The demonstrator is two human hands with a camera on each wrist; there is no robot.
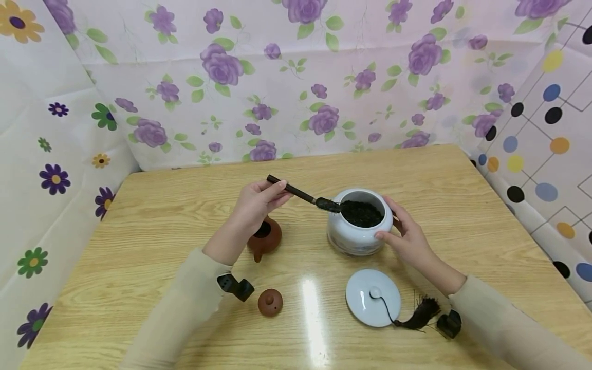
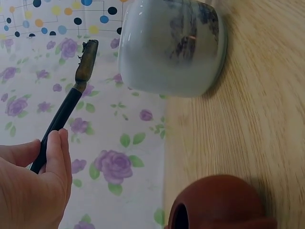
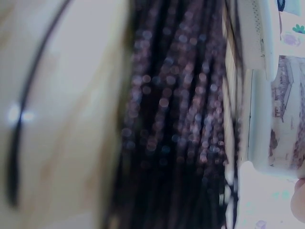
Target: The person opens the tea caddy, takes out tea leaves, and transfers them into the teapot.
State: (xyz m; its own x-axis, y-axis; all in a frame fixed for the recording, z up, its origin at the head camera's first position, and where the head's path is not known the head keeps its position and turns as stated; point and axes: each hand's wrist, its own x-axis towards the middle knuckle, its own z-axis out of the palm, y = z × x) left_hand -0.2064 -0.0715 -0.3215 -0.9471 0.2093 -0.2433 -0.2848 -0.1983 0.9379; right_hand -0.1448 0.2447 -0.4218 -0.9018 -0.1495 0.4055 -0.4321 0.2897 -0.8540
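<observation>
My left hand [image 1: 252,208] pinches the dark handle of a tea scoop [image 1: 299,193] between thumb and fingers. Dark tea leaves lie heaped on the scoop's head, which overlaps the left rim of a white porcelain jar [image 1: 353,240]. Inside the jar are more dark tea leaves [image 1: 363,214]. In the left wrist view, leaves stick out from the scoop [image 2: 86,67] beside the jar [image 2: 167,57]. My right hand [image 1: 409,241] grips the jar's right side, thumb in front and fingers behind. Below my left hand stands a brown clay teapot [image 1: 274,237], its top uncovered and partly hidden by the hand.
A small brown teapot lid [image 1: 270,302] rests nearer the front. The white jar lid [image 1: 365,308] lies before the jar, its dark tassel [image 1: 422,314] trailing right under my forearm. That tassel [image 3: 176,105] fills much of the right wrist view, blurred. Flowered cloth [image 1: 277,103] hangs behind the table.
</observation>
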